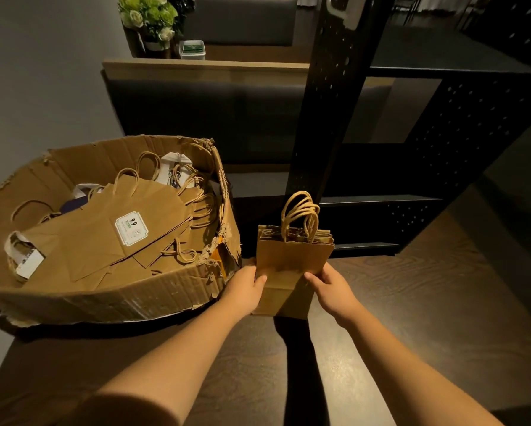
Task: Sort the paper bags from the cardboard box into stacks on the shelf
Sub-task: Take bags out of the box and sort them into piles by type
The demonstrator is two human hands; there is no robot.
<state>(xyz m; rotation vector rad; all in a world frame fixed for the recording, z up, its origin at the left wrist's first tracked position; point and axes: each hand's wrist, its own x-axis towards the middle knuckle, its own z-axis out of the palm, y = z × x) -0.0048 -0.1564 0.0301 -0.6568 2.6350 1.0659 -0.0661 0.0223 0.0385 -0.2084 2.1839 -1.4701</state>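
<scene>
A bundle of small brown paper bags (292, 256) with twisted handles stands upright between my hands, just right of the cardboard box. My left hand (247, 285) grips its left edge, thumb on the front. My right hand (330, 285) grips the right edge the same way. The torn cardboard box (119, 299) on the left holds several flat brown paper bags (104, 235), one with a white price sticker, and some white bags (24, 259). The black metal shelf (381, 201) stands behind the bundle to the right, its lower boards bare.
A dark wooden table (412, 318) lies under my arms and the box. A black perforated shelf post (329, 96) rises just behind the bags. Farther back are a padded bench (196, 109), flowers (149, 16) and a small white tub (192, 50).
</scene>
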